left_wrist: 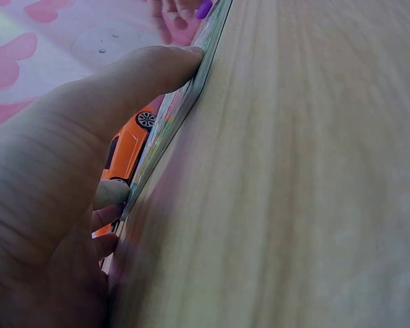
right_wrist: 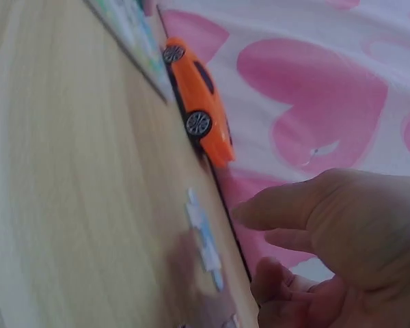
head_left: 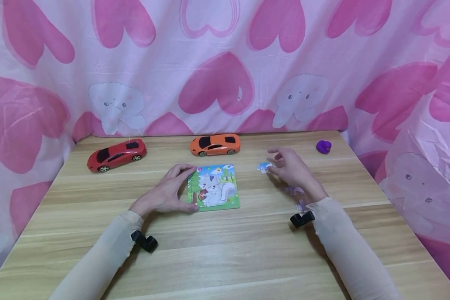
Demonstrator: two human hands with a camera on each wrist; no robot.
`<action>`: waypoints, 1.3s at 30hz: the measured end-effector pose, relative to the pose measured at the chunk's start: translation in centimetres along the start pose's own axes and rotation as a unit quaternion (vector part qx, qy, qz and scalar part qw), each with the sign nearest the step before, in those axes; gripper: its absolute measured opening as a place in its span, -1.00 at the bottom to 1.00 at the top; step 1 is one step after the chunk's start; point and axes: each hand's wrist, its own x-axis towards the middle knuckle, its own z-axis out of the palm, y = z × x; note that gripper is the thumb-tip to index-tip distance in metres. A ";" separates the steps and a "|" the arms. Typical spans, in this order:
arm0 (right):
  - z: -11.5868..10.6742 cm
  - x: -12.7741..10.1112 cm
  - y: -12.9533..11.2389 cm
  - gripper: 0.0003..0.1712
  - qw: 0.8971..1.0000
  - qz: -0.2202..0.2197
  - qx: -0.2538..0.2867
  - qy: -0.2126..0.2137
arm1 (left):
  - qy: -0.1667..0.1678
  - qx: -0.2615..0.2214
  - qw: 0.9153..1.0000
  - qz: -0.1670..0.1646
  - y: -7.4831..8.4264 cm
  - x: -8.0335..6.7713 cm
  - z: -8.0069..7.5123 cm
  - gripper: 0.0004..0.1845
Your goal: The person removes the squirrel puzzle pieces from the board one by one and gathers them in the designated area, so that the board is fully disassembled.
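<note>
Pink heart-print fabric [head_left: 216, 83] backs a wood-grain table [head_left: 213, 258]. Near its middle lies an animal puzzle [head_left: 221, 193], its nine o'clock side grasped by the left hand [head_left: 165, 192] between thumb and fingers. From the puzzle, an orange car [head_left: 215, 145] sits at twelve, a red car [head_left: 117, 156] between nine and ten. Between two and three, a blue piece [head_left: 263, 168] lies below the right hand [head_left: 291, 166], loosely bent and grasping nothing; farther out is a purple toy [head_left: 323, 146]. Purplish pieces [head_left: 294, 191] lie toward three.

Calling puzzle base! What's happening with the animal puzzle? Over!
Left grip holds puzzle board by its left side. Right grip close by loose piece, nothing seen in it. Orange car behind board, apart from it.
</note>
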 end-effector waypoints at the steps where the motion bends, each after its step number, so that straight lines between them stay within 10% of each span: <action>1: 0.0 0.1 -0.1 -0.24 1.000 -0.004 0.007 0.005 | 0.001 0.001 1.000 0.000 0.0 0.0 0.0 0.44; 22: 2.0 0.4 -7.9 -0.04 0.991 -0.062 0.118 0.026 | 0.002 0.005 1.000 0.000 0.0 0.0 0.0 0.43; 39: 5.2 0.2 -9.0 -0.03 0.986 -0.088 0.136 -0.034 | 0.003 0.006 1.000 0.004 0.1 0.0 -0.1 0.42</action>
